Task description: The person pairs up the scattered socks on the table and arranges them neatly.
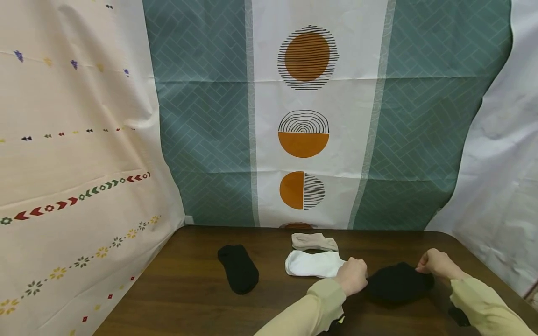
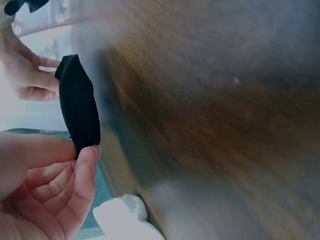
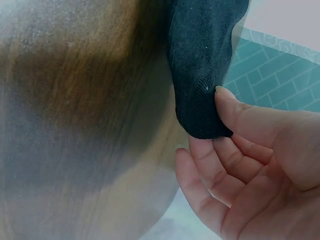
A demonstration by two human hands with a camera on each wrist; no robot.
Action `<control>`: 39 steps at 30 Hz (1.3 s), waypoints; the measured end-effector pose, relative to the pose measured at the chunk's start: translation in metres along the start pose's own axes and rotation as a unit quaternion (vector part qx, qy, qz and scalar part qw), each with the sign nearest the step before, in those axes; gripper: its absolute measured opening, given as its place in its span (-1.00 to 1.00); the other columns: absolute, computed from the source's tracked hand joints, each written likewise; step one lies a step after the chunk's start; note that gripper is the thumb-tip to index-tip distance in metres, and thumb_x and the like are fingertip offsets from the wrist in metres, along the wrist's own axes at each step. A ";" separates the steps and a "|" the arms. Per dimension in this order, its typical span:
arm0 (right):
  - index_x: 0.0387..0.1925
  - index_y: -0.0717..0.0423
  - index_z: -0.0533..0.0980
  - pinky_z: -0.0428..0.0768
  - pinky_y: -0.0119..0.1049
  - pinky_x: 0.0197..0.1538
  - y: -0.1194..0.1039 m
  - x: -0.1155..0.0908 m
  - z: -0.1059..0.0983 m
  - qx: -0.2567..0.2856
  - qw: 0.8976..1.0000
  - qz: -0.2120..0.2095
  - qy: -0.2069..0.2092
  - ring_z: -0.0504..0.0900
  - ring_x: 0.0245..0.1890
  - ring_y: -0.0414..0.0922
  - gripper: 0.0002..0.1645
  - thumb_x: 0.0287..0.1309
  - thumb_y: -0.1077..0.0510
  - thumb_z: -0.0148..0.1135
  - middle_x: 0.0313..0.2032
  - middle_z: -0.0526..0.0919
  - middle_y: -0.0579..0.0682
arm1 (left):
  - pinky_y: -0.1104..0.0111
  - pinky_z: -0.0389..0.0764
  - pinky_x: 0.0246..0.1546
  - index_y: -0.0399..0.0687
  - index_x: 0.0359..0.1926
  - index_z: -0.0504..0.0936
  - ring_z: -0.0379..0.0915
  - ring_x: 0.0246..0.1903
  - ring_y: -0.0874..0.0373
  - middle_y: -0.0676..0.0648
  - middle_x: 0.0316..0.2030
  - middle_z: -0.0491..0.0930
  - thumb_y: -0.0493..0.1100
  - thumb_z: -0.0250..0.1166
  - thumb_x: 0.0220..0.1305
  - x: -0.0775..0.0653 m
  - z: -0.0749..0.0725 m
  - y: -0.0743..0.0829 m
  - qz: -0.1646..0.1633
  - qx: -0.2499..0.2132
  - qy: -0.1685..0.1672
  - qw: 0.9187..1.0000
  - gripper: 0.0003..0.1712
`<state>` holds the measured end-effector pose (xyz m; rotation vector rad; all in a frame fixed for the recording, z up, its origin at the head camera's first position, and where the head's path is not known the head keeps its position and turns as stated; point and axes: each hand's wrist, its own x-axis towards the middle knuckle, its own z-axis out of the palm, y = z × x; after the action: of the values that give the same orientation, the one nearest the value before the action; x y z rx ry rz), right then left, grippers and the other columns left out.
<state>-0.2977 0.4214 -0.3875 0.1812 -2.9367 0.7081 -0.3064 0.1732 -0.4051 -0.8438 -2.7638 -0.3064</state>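
A black sock (image 1: pixel 397 283) is stretched between both hands at the right of the table. My left hand (image 1: pixel 352 276) pinches one end of it between thumb and fingers, as the left wrist view shows on the sock (image 2: pixel 80 105). The opposite end is pinched by my right hand (image 1: pixel 439 263); in the right wrist view the thumb lies against the rounded toe of the sock (image 3: pixel 202 75). Just left of my left hand lies a white sock (image 1: pixel 313 264), its end overlapped by that hand in the head view. Behind it sits a beige sock (image 1: pixel 314 241).
Another black sock (image 1: pixel 238 269) lies flat on the left half of the brown wooden table (image 1: pixel 180 284). A patterned cloth (image 1: pixel 201 140) hangs along the table's back edge, with a cream cloth (image 1: pixel 84 163) at the left and a white cloth (image 1: pixel 496 163) at the right.
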 end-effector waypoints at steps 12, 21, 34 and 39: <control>-0.64 0.23 0.52 0.32 -0.31 -0.64 -0.010 0.000 0.001 0.002 1.000 -0.009 0.006 0.29 -0.75 -0.19 -0.89 -0.12 0.38 0.27 -0.65 0.46 -0.09 | 0.59 0.36 -0.63 0.10 -0.60 0.66 0.36 -0.71 0.41 0.23 -0.70 0.49 -0.19 0.39 -0.09 -0.001 -0.009 -0.015 0.021 -0.038 -0.004 0.999 -0.92; -0.63 0.21 0.53 0.33 -0.33 -0.65 -0.014 0.001 0.003 0.016 1.000 -0.011 -0.005 0.28 -0.74 -0.20 -0.90 -0.11 0.37 0.26 -0.64 0.48 -0.10 | 0.63 0.30 -0.68 0.00 -0.62 0.63 0.25 -0.90 0.43 0.18 -0.88 0.38 -0.24 0.38 -0.05 -0.006 -0.013 -0.025 -0.002 -0.100 -0.020 0.995 -0.88; -0.64 0.17 0.51 0.35 -0.34 -0.65 -0.022 0.001 0.008 0.033 0.999 -0.017 -0.016 0.31 -0.74 -0.22 -0.88 -0.11 0.33 0.28 -0.63 0.46 -0.10 | 0.65 0.31 -0.68 -0.07 -0.57 0.62 0.31 -0.87 0.43 0.16 -0.81 0.43 -0.30 0.36 -0.02 -0.011 -0.024 -0.041 0.001 -0.133 -0.025 0.991 -0.91; -0.63 0.16 0.52 0.36 -0.34 -0.67 -0.026 0.002 0.010 0.048 0.998 -0.018 -0.022 0.28 -0.78 -0.26 -0.89 -0.11 0.32 0.29 -0.65 0.46 -0.11 | 0.67 0.29 -0.68 -0.07 -0.54 0.67 0.28 -0.83 0.45 0.18 -0.76 0.45 -0.29 0.36 -0.02 -0.011 -0.027 -0.048 0.012 -0.123 -0.018 0.992 -0.95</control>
<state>-0.2971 0.3938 -0.3844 0.2610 -2.9333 0.8512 -0.3205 0.1213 -0.3884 -0.9470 -2.7842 -0.6451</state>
